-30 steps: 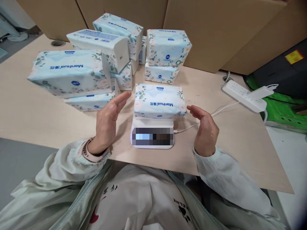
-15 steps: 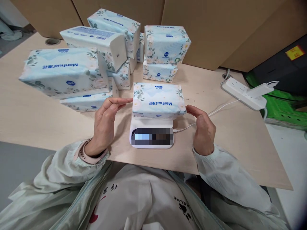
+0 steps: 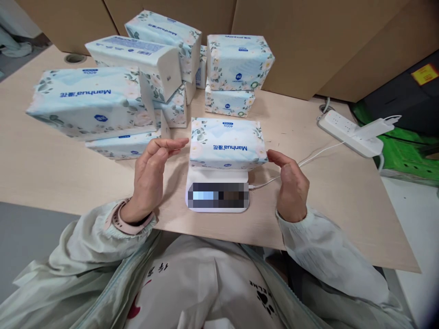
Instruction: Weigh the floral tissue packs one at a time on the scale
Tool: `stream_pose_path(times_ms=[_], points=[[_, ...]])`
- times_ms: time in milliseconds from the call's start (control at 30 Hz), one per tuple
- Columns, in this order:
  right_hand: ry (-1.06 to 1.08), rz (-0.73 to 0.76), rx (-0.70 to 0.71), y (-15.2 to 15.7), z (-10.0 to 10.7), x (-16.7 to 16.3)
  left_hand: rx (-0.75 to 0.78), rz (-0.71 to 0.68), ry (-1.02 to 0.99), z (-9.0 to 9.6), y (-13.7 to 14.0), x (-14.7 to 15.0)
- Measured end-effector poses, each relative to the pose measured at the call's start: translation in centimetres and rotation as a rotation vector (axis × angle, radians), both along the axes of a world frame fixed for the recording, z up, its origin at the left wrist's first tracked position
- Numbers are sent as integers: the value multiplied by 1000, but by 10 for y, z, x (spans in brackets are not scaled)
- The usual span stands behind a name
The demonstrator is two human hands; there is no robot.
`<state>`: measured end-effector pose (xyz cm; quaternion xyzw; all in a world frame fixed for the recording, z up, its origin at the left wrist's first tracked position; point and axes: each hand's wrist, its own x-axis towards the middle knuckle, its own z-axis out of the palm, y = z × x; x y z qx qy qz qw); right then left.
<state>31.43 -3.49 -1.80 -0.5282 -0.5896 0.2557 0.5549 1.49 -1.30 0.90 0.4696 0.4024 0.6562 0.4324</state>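
A pack of tissues with a pale blue floral wrapper lies flat on a white kitchen scale. The scale's display is pixelated, so no reading can be made out. At the pack's left end, my left hand is held with its fingers stretched out, a small gap between fingertips and wrapper. My right hand is at the other end, fingers extended; its fingertips are at or very close to the wrapper, and I cannot tell if they touch. Neither hand grips the pack.
Several more tissue packs are stacked at the back left, one large pack nearest. Two packs stand stacked behind the scale. A white power strip lies at the right, its cable running to the scale. Cardboard stands behind the table.
My left fingertips have drawn very slightly away from the pack's end. The right hand, the pack and the scale look practically unchanged.
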Motion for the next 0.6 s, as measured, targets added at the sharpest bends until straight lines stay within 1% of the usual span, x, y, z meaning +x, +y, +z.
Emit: stream_pose_path(times_ms=[200,367,500,600], points=[[9,-7,-6,0,-1,0,-14,0,-17,-1,2,-1],[34,-7,-6,0,-1,-1,-4,39,-12,1,1,-1],[45,-17,-5,1,-3,0,-12,70,49,2,0,-5],[42,-25,-70,4,-6,2,-81,53,114,9,-2,-9]])
